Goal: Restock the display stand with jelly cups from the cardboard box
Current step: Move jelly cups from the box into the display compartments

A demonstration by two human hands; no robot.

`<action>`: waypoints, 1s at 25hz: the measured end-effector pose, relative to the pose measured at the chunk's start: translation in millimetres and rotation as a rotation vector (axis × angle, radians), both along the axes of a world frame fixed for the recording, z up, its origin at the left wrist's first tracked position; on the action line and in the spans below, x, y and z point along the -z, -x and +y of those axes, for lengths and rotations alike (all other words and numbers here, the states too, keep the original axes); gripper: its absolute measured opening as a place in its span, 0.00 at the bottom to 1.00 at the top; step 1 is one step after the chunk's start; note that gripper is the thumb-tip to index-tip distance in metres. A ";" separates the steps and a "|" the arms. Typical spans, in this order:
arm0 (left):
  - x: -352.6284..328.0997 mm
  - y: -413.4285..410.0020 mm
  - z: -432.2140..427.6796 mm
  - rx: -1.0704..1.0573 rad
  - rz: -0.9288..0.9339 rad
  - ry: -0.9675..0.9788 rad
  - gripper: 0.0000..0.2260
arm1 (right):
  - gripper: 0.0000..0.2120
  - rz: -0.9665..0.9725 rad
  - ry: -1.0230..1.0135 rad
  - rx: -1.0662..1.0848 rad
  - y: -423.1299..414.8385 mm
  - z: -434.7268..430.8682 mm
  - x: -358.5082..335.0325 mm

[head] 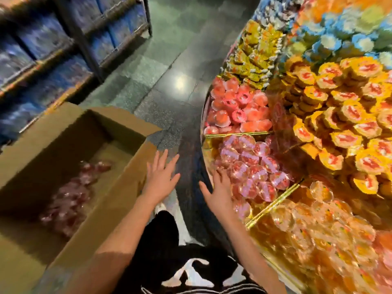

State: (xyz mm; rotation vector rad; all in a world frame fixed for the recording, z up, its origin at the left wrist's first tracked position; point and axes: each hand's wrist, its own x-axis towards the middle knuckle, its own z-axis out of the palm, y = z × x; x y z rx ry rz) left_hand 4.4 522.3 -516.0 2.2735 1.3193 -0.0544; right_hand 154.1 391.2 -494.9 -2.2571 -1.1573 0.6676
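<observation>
Both forearms stretch fwd, palms down. The left hand (162, 177) is flat w/ fingers spread apart, holding nothing, just beside the right wall of the cardboard box (121, 187). The box stands at the left w/ reddish jelly cups (70, 200) on its bottom. The right hand (218, 194) is also flat and empty, fingers straight, at the left edge of the display stand (204, 115). Its fingertips reach the pink-lidded cups (252, 166) there; contact is not sure because of blur.
</observation>
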 end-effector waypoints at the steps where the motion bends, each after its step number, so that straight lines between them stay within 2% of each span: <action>1: -1.6 17.3 4.9 -0.059 -0.005 -0.012 0.28 | 0.26 0.002 -0.001 -0.057 12.1 11.6 -0.5; 6: 2.3 105.2 27.9 -0.320 -0.065 -0.031 0.26 | 0.26 0.128 0.044 -0.330 75.4 84.4 6.6; 11: 41.0 196.7 65.6 -0.618 -0.066 0.063 0.25 | 0.24 0.097 0.152 -0.570 155.8 168.8 30.7; 13: 55.0 212.4 74.3 -0.708 -0.091 0.140 0.26 | 0.25 0.112 0.199 -0.621 174.1 198.3 39.6; 17: 80.5 232.2 70.3 -0.839 -0.157 0.240 0.26 | 0.26 0.025 0.274 -0.725 197.6 243.4 59.5; 23: 115.2 233.1 89.9 -1.210 -0.353 0.389 0.25 | 0.26 -0.015 0.482 -0.852 211.9 291.4 109.3; 25: 135.1 228.1 102.9 -1.311 -0.390 0.465 0.25 | 0.27 -0.089 0.560 -0.888 211.7 311.2 134.0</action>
